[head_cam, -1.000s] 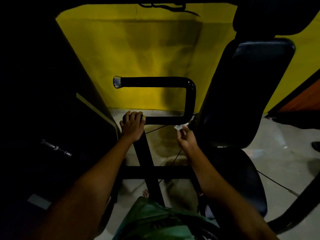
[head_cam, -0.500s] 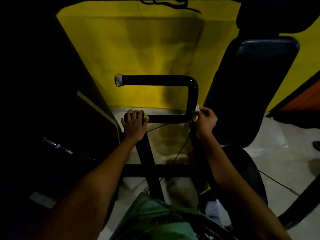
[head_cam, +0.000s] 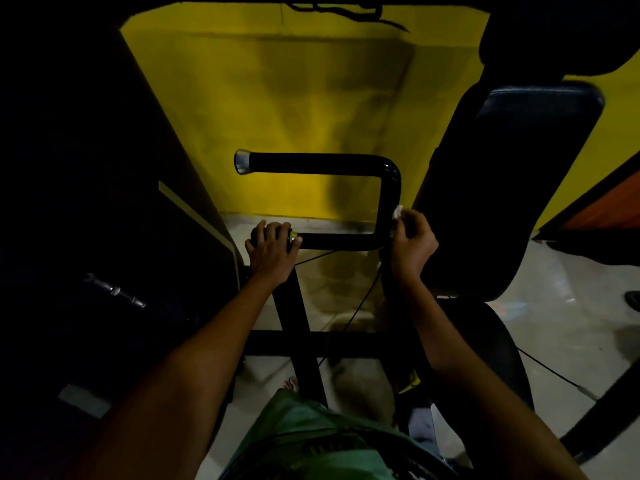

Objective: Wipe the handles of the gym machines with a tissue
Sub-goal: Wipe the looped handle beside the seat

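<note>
Handle (head_cam: 325, 164): black bent bar, centre frame. Left hand (head_cam: 272, 249) grips its near end, 9 o'clock. Right hand (head_cam: 412, 242) pinches tissue (head_cam: 397, 212) against upright bend, 3 o'clock. Upper bar seemingly unwiped; task apparently midway.

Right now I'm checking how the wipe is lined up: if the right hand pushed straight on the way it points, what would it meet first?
The right hand, pinching the tissue, would meet the upright bend of the black handle first; it already looks to be touching, though depth is unclear.
</note>
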Demonstrator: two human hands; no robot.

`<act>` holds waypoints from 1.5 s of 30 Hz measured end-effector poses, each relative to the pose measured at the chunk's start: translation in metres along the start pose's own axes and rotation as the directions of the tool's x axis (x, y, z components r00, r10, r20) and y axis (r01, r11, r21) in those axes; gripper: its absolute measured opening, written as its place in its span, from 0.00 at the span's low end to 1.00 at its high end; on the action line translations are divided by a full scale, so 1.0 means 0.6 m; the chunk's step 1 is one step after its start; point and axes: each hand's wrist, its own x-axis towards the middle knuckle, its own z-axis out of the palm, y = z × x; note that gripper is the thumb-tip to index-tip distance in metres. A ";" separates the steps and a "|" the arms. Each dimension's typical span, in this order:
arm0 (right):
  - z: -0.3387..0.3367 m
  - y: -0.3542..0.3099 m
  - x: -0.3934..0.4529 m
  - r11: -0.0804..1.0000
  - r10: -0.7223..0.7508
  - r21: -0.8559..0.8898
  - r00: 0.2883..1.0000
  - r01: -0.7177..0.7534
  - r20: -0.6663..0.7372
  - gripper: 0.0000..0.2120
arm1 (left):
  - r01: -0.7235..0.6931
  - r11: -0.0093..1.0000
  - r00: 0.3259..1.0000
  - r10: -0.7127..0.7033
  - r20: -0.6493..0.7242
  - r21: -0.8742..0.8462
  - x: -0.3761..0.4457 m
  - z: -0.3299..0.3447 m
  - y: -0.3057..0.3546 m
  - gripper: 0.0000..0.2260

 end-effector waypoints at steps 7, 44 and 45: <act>0.024 -0.062 0.030 0.998 -0.016 0.059 0.995 0.023 -0.101 0.07 | -0.003 1.000 1.000 0.003 0.014 0.001 0.000 -0.003 0.000 0.21; -0.018 -0.121 0.114 0.729 -0.525 -0.138 0.677 0.670 0.516 0.10 | 0.014 0.999 0.998 -0.016 0.059 0.038 0.002 -0.005 0.003 0.20; -0.021 -0.119 0.120 0.737 -0.516 -0.161 0.700 0.656 0.493 0.10 | 0.014 0.999 0.998 -0.017 0.061 0.041 0.002 -0.007 0.004 0.20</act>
